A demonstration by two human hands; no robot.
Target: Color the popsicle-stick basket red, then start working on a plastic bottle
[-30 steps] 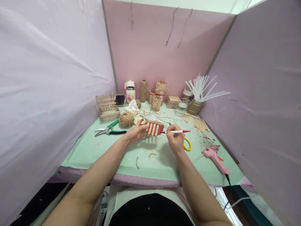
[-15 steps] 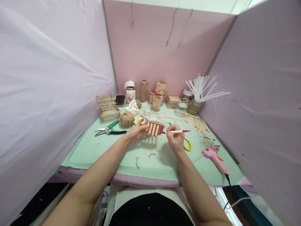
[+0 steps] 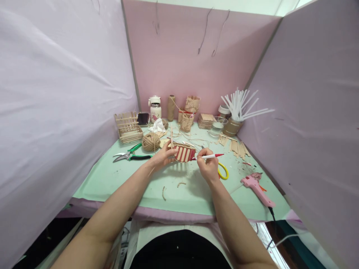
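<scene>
My left hand [image 3: 165,156] grips the left edge of a small craft piece [image 3: 184,153] with red and bare-wood stripes and a twine-like rim. It is held above the table, striped face toward me. In my right hand [image 3: 207,166] is a white marker with a red end [image 3: 211,156], pinched between the fingers. Its tip is at the right edge of the striped piece, where the surface is red. Below and right of that hand lies a yellow ring-shaped handle [image 3: 226,172], partly hidden by the hand.
Green-handled pruning shears [image 3: 130,154] and a ball of twine [image 3: 151,142] lie left. On the right are a pink glue gun [image 3: 256,188], loose wooden sticks [image 3: 238,147] and a pot of white glue sticks [image 3: 233,127]. A clear cup [image 3: 217,128] stands at the back.
My right hand and the marker have shifted slightly left, along the right edge of the striped piece. The left hand and the piece have hardly moved.
</scene>
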